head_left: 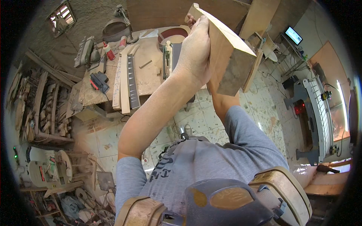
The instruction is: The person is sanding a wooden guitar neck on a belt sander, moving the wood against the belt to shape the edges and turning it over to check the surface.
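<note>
I hold a thick wooden board [221, 49] up in front of me, tilted, with its grey-brown end toward me. My left hand [194, 51] is closed on its left side, thumb along the upper edge. A few fingertips show beyond the board's far end; whose they are I cannot tell. The right forearm [222, 101] rises behind the board, which hides my right hand. Beyond my left arm, the workbench [151, 83] carries pale wooden strips [123, 81], a dark strip with pale triangles [132, 84] and a reddish-brown sanding belt [163, 37].
A red-black power tool [99, 81] and a red bottle [108, 51] are on the bench. Stacked wood offcuts [47, 109] line the left wall. At right are a grey machine frame [311, 116] and a lit monitor [293, 35]. The tiled floor [264, 107] is stained.
</note>
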Demonstrator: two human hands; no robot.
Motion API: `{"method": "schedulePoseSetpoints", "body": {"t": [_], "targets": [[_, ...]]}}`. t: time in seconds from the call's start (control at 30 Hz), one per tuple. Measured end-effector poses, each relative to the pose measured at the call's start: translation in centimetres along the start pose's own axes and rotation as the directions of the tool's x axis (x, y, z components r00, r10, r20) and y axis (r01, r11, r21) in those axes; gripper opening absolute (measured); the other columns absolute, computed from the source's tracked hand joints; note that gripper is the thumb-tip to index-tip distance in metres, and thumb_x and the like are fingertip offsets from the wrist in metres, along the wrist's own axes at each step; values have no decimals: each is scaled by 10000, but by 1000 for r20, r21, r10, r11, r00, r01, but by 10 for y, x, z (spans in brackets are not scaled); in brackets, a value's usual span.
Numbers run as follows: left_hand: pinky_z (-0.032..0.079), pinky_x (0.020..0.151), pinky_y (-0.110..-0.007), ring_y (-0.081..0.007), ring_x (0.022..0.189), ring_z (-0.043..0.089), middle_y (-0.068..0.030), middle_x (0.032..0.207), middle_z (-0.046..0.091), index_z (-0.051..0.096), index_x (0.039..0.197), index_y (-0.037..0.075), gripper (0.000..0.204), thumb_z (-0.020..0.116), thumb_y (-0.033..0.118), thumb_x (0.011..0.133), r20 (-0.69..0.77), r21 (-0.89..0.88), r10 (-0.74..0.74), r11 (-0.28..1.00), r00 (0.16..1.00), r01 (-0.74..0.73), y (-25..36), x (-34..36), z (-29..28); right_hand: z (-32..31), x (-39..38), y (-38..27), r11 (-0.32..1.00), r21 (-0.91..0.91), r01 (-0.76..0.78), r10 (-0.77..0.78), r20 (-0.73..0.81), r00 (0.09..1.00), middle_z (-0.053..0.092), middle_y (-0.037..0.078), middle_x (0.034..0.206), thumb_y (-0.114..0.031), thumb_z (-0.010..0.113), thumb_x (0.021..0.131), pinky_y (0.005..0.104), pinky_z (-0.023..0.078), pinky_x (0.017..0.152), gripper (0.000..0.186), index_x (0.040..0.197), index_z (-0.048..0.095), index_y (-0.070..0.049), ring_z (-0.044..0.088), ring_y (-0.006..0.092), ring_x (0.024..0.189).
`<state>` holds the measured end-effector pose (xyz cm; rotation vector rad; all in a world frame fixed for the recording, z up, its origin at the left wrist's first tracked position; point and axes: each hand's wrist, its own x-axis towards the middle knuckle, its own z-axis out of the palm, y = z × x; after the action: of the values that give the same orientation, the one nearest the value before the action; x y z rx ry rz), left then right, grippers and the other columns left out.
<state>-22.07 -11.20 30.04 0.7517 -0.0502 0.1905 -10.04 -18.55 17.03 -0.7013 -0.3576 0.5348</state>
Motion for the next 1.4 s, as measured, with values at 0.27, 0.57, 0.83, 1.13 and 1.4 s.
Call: {"method": "schedulePoseSetpoints", "body": {"t": [0.27, 0.57, 0.83, 1.13, 1.4], "targets": [[499, 466, -247, -124, 570, 602, -48, 779, 618, 641, 1066, 83, 420, 575, 491, 991, -74, -101, -14, 995, 997, 7, 1, 0, 2, 8, 98, -6, 980, -28, 195, -197, -60, 979, 580, 262, 1221, -391, 212, 1091, 482, 561, 903, 552, 1349, 375, 69, 621, 378, 1018], [539, 627, -273, -81, 783, 599, -3, 943, 571, 439, 1418, 83, 591, 650, 330, 925, -27, 548, -299, 794, 954, 264, 17, -22, -89, -33, 160, -12, 982, 148, 120, -138, 116, 984, 534, 292, 1325, -369, 263, 1098, 514, 540, 981, 527, 1392, 360, 57, 603, 407, 1141], [476, 888, -327, -266, 981, 637, -152, 1028, 659, 600, 1214, 8, 591, 702, 128, 644, -172, 982, -34, 77, 984, 174, 26, -58, -249, -78, 104, -43, 572, -791, 215, -138, 166, 976, 616, 208, 1286, -128, 549, 917, 417, 545, 923, 452, 1363, 524, -57, 647, 325, 1122], [507, 920, -434, -399, 1112, 614, -195, 1174, 641, 556, 1297, 41, 653, 695, 69, 659, -52, 896, -45, -444, 998, 27, 26, -26, -297, -165, 88, -103, -876, -306, 373, 60, 697, 714, 512, 147, 1339, -88, 701, 795, 441, 379, 1085, 637, 1394, 500, -173, 453, 277, 1324], [513, 870, -448, -389, 1061, 627, -183, 1149, 650, 576, 1281, 67, 570, 737, 196, 750, -8, 891, -100, -453, 995, -38, 3, 32, -328, -262, 113, -93, -755, -391, 526, 303, 504, 809, 578, 103, 1298, -92, 594, 854, 418, 321, 1159, 342, 1194, 558, -68, 434, 265, 1383]]}}
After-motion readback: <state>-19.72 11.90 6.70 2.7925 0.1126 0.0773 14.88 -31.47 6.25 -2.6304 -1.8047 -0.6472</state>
